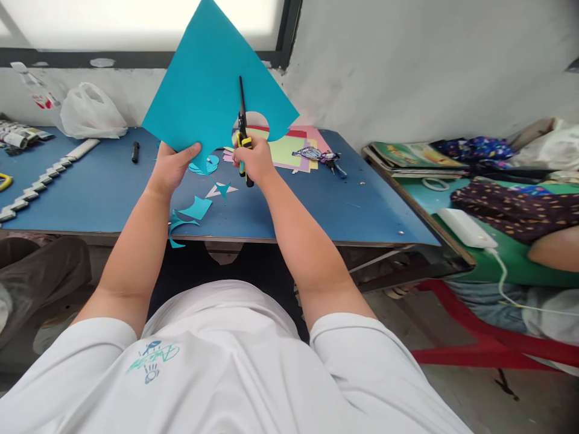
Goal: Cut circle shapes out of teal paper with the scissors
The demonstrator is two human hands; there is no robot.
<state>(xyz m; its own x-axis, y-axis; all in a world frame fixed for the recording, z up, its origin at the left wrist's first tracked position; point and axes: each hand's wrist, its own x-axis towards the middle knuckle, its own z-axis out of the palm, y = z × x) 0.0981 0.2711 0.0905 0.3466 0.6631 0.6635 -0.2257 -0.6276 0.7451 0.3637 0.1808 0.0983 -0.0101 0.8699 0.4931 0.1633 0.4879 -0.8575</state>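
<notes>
My left hand [175,164] pinches the lower edge of a large teal paper sheet [212,72], thumb in front, and holds it raised above the table. A rounded notch is cut out of the sheet's lower edge. My right hand [257,160] is closed around the yellow-and-black handles of a pair of scissors [243,123], whose dark blades point up in front of the sheet. Below, teal paper circles [204,164] lie on the table. Nearer to me are teal scraps [197,208] and a white triangular piece [219,190] with a small teal offcut on it.
The blue table [316,205] also bears coloured paper sheets [289,154], a patterned bundle [316,155], a black marker [135,152], a folded-paper strip [45,179] and a white plastic bag [93,113]. At right, a green table holds books [414,160] and a white power strip [468,228]; another person's arm rests there.
</notes>
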